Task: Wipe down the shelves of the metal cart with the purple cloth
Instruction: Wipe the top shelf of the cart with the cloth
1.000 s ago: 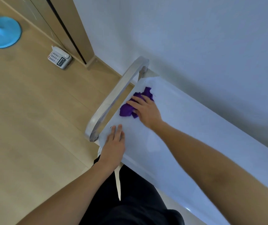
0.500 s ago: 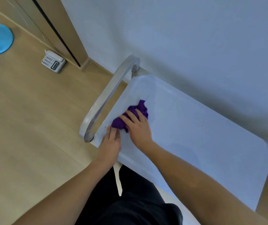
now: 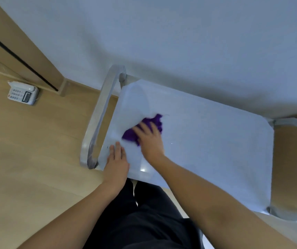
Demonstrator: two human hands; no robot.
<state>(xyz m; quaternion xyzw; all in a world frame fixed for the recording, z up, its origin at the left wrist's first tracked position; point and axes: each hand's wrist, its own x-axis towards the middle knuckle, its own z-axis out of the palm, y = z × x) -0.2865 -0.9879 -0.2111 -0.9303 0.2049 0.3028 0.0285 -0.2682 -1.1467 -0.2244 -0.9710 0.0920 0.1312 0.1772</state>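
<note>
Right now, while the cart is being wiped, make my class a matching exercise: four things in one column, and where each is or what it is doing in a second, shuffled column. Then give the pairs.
Column A
1 purple cloth
2 left hand
3 right hand
4 telephone

Column B
a on the wooden floor
b flat on the near left corner of the top shelf
c bunched under a hand
d pressing down on the cloth

Pairs: 1-c, 2-b, 3-d, 4-a
</note>
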